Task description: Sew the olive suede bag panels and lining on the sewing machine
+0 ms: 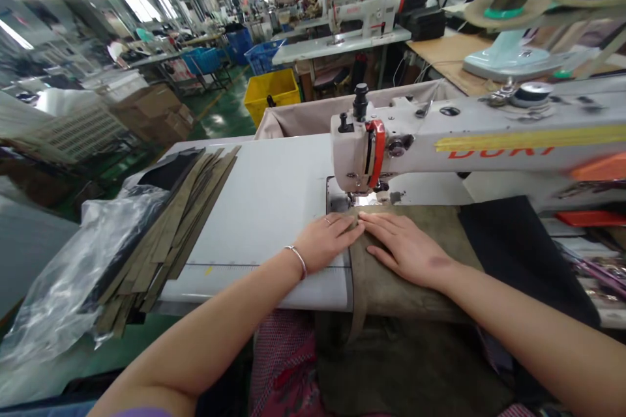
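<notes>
Olive-brown fabric (405, 280) lies under the head of a white sewing machine (355, 156) and hangs over the table's front edge. My right hand (403, 247) rests flat on it, fingers stretched toward the presser foot area. From the left, my left hand (327, 241), a bracelet at its wrist, lies with extended fingertips on the fabric's left edge, close to the right fingertips. A narrow strip (359, 280) of the same colour runs along that edge. The needle and foot are only partly visible just beyond my fingers. Black fabric (523, 254) lies to the right.
Olive strips (180, 221) are piled at the table's left end beside clear plastic (92, 254). Behind the machine is a fabric-lined bin (313, 114), with a yellow crate (271, 91) beyond. Scissors and small tools lie at the right edge. Other people sit farther back.
</notes>
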{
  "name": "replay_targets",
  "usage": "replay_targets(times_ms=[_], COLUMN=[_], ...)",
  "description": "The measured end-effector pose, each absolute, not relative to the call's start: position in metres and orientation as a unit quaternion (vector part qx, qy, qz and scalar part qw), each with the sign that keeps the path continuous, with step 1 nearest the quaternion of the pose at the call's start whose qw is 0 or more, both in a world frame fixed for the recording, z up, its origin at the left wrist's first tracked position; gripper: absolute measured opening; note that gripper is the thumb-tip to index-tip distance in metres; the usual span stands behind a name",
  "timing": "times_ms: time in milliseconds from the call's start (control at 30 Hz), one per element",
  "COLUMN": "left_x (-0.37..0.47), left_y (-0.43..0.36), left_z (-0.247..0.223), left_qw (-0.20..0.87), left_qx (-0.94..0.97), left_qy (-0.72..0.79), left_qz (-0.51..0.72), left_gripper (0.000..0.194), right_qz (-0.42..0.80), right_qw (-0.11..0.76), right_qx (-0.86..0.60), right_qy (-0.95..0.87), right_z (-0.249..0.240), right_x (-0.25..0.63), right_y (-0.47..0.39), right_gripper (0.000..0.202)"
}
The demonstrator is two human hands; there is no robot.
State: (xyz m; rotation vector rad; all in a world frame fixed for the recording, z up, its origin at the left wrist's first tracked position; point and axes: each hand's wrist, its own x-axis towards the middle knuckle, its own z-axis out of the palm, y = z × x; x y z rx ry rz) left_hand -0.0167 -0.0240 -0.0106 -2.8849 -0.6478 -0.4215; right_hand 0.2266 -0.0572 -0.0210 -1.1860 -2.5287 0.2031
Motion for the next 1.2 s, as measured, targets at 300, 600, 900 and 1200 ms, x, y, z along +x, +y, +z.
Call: replay_targets(times_ms=[300, 600, 900, 1200], left_x=[-0.015, -0.013, -0.012, -0.01], left_y=[-0.039, -0.038, -0.034, -0.033], left_z=[-0.015, -0.008, -0.008, -0.01], left_qw=[0.051, 0.039, 0.026, 0.02], left_qx=[-0.965, -0.965, -0.959, -0.958], left_qy=[-0.244, -0.248, -0.265, -0.27], left_qz=[-0.083, -0.077, -0.095, -0.098], left_gripper=[0.038, 0.039, 0.036, 0.037], right_qz=[0.05, 0.045, 0.04, 0.037], right_qw=[0.122, 0.127, 0.116, 0.12], right_qx=[-0.46, -0.467, -0.473, -0.469], right_qy=[-0.878, -0.874, -0.873, -0.874], right_z=[-0.017, -0.015, -0.015, -0.016], right_x=[0.224, 0.222, 0.216, 0.217], right_y=[-0.07, -0.064, -0.053, -0.053], right_gripper=[0.055, 0.076, 0.06, 0.058])
